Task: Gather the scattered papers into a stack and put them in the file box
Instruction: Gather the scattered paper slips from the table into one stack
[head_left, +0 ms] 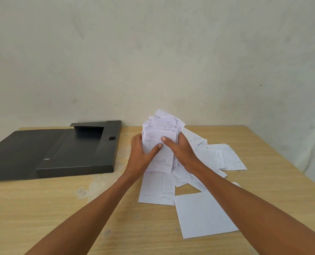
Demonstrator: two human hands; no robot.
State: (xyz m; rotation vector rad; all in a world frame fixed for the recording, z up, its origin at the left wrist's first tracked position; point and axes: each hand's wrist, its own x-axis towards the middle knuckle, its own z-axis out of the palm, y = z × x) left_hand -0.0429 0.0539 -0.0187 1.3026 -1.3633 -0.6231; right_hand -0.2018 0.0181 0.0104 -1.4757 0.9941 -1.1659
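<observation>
Nearest, at about 5 o'clock on the wooden surface [61, 208], a blank white sheet [202, 216] lies flat and skewed. Just beyond it, near centre, a printed form [156, 188] lies face up, its near right corner touching the blank sheet. Above the form, both hands hold an uneven stack of papers [162, 133] tilted up off the surface, the sheets fanning out at the far end. The left hand [142, 155] has its grip closed on the stack's left edge, thumb laid across the front sheet; the right hand [180, 150] has its grip closed on the right edge, thumb on top. At 3 o'clock, more loose papers [221, 157] lie overlapping, still scattered. At 9 o'clock, well apart from the hands, the black file box [90, 144] lies open with its lid [24, 151] folded out flat to the left. Behind everything stands a pale wall [153, 52].
</observation>
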